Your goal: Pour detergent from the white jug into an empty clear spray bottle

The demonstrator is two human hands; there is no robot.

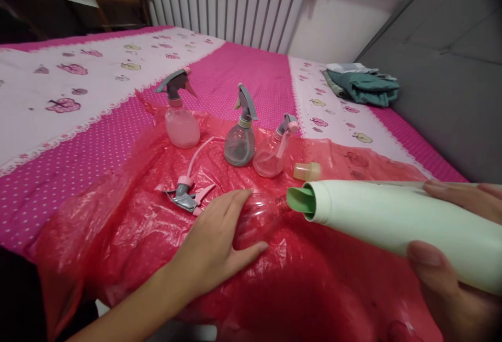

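Observation:
My left hand point(219, 237) is wrapped round a clear spray bottle without its top point(261, 216), above the red plastic sheet point(117, 227). In my right hand point(443, 274) a large pale green detergent bottle point(376, 216) lies tilted nearly level. Its green pouring spout point(300, 199) meets the clear bottle's mouth; no liquid stream can be made out. Left of my left hand lies a loose grey and pink spray head point(186, 198) with its tube. A translucent yellowish cap point(307, 171) rests just behind the detergent bottle.
Behind my hands stand three spray bottles with heads on: one with cloudy contents point(182, 126), a grey one point(239, 145) and a clear one point(270, 158). Folded clothes point(363, 86) lie by the grey headboard point(443, 44). A white radiator point(227, 4) lines the wall.

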